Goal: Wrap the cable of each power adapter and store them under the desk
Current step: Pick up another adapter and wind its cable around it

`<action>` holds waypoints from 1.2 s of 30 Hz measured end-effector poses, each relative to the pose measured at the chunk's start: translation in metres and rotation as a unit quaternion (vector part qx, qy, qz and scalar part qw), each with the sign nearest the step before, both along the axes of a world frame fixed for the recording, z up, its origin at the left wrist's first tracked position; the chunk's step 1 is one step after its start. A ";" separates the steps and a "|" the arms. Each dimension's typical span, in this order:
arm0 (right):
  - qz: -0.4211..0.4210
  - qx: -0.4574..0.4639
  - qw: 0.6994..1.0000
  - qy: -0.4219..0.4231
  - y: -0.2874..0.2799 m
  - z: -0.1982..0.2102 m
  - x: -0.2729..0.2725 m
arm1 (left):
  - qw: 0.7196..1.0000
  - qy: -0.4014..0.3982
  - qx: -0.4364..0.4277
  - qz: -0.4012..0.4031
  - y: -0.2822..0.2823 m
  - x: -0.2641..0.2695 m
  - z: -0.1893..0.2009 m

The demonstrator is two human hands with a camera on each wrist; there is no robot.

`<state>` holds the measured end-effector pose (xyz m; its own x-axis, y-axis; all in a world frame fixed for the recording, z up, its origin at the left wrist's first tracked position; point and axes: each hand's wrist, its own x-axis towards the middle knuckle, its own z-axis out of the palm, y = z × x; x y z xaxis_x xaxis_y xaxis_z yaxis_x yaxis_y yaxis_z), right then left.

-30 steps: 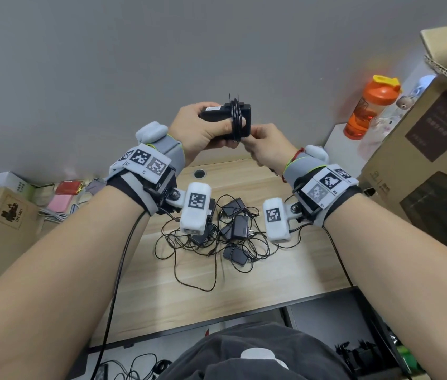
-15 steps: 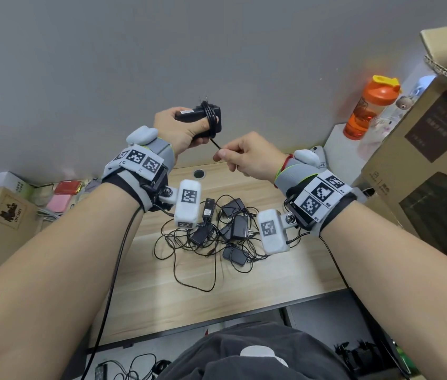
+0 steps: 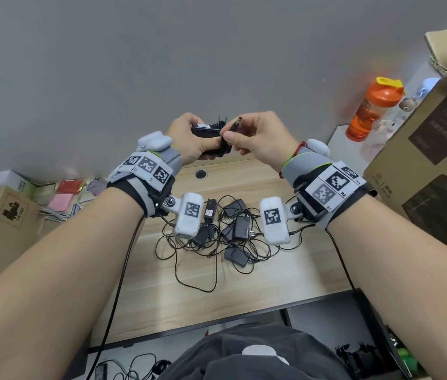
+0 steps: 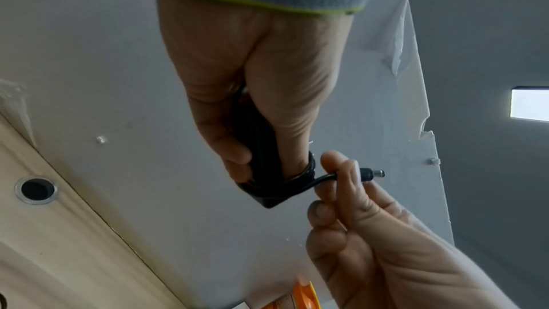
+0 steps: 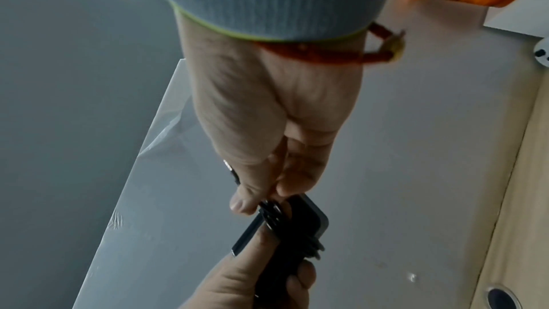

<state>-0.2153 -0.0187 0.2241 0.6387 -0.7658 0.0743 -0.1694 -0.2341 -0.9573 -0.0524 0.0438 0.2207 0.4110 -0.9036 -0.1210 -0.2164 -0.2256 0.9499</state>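
Observation:
My left hand (image 3: 189,138) grips a black power adapter (image 3: 205,130) raised in front of the grey wall, its plug prongs pointing up and its thin cable coiled round the body (image 4: 267,187). My right hand (image 3: 255,138) pinches the cable's free end just behind the barrel plug (image 4: 371,173), right beside the adapter (image 5: 297,227). On the wooden desk (image 3: 285,272) below lies a tangled pile of several black adapters and loose cables (image 3: 233,231).
An orange bottle (image 3: 375,108) stands at the back right beside large cardboard boxes (image 3: 430,165). A cardboard box (image 3: 0,229) and small packets sit at the left. A round cable hole (image 3: 201,174) is in the desk's back. Dark shelving (image 3: 340,325) lies under the desk.
Both hands have come back together higher up. The right hand, which had pulled the cable end away from the adapter, now holds the barrel plug close against the wrapped adapter.

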 end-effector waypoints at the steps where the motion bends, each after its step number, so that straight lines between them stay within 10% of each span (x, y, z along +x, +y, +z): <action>1: -0.018 -0.014 1.000 -0.003 0.000 -0.001 0.000 | 1.000 0.005 -0.003 -0.003 0.000 0.000 -0.001; 18: -0.085 0.110 0.989 0.053 0.001 -0.010 0.004 | 0.994 0.100 0.044 0.008 -0.011 -0.015 0.001; 36: -0.208 -0.079 0.973 0.059 -0.008 -0.020 0.006 | 0.994 0.093 0.046 -0.038 -0.009 -0.024 0.005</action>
